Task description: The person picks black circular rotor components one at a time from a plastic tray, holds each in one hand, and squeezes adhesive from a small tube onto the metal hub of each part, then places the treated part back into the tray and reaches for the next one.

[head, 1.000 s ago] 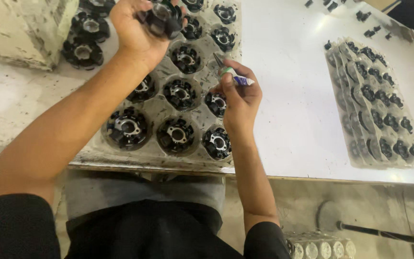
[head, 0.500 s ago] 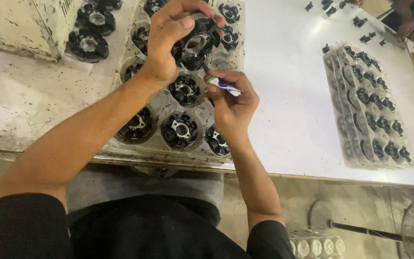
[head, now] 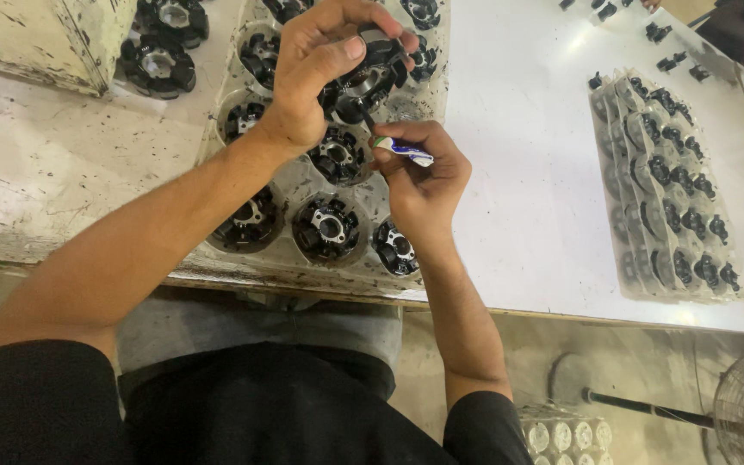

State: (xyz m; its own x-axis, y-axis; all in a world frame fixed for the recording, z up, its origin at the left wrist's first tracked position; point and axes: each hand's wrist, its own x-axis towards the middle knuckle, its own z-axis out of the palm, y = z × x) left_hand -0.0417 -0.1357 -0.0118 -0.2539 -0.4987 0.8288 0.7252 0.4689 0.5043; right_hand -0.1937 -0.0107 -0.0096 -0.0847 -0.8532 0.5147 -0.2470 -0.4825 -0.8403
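Upper centre of frame: we hold a round black part (head: 370, 82) with a pale metal hub in our left hand (head: 316, 73), fingers curled tight around its rim, above the clear moulded tray (head: 290, 194). Half a second back the part sat a little lower in the frame; now the right hand (head: 419, 181) has closed in beneath it, fingers pinched narrow on a small white-and-blue tube (head: 402, 151), its dark tip at the hub. We judge application is under way. Whether the tip touches, we cannot tell. Tray pockets hold similar parts (head: 329, 228). A second tray (head: 669, 185) lies right; its pieces are too small to read.
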